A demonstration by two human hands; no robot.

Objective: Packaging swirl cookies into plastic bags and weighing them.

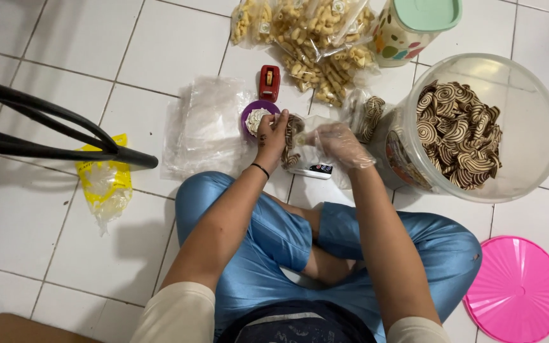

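My left hand (271, 135) grips a small clear plastic bag (293, 141) partly filled with brown-and-cream swirl snacks, holding it upright over a small white scale (313, 170) on the floor. My right hand (340, 143), in a thin clear plastic glove, is at the bag's mouth with fingers pinched together; whether it holds a snack is hidden. A large clear tub (528, 121) holding many of the same swirl snacks stands just right of my right hand. A second filled bag (371, 116) leans between my right hand and the tub.
A stack of empty clear bags (204, 124) lies left of my hands, beside a purple bowl (249, 114) and a red tape dispenser (269, 82). Bagged yellow snacks (312, 38), a green-lidded jar (414, 25), a pink lid (516, 289), a yellow bag (103, 181) and black chair legs (46, 130) surround me.
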